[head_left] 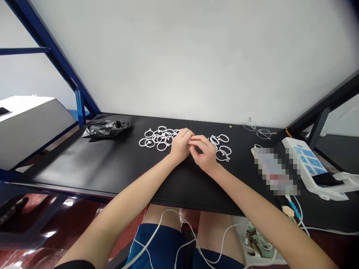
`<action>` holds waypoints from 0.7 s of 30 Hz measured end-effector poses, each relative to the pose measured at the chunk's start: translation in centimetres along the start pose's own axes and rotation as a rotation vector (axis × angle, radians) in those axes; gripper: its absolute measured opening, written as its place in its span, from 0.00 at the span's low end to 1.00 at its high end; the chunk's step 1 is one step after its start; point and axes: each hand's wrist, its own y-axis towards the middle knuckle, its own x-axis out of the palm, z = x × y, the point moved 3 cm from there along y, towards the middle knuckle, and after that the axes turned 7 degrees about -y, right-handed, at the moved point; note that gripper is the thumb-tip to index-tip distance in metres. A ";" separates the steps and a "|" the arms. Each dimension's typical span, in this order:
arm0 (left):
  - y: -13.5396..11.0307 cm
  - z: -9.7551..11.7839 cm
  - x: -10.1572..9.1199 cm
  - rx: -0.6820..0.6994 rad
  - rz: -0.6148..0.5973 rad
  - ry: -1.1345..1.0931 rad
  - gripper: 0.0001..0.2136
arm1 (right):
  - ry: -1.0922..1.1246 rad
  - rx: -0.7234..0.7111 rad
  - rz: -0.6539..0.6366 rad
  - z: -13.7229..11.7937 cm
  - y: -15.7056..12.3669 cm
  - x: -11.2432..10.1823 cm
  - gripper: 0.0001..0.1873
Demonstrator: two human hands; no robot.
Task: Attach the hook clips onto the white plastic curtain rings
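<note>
My left hand [181, 144] and my right hand [204, 150] meet at the fingertips over the black table [123, 168]. Both are closed in a pinch, and whatever lies between the fingers is hidden. Just left of my left hand lies a pile of white rings [158, 139], each with a small eyelet where it shows. Part of that pile is covered by the hand. Beside my right hand is a smaller group of white rings [223, 151], some of them overlapping.
A crumpled black plastic bag [106, 129] lies at the back left. On the right are eyeglasses [262, 132], a blurred-out phone [273, 170] with a cable, and a white power strip [311, 164]. White cables [193, 233] hang across my lap. A pale wall [179, 67] closes the back.
</note>
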 end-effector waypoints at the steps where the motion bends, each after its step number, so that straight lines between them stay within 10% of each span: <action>1: 0.1 -0.3 0.1 -0.006 -0.020 0.023 0.07 | 0.002 0.007 -0.017 0.1 0.0 0.0 0.12; 21: 0.6 -3.0 -0.3 -0.107 -0.214 0.347 0.04 | -0.288 0.058 -0.809 2.9 0.9 -0.7 0.08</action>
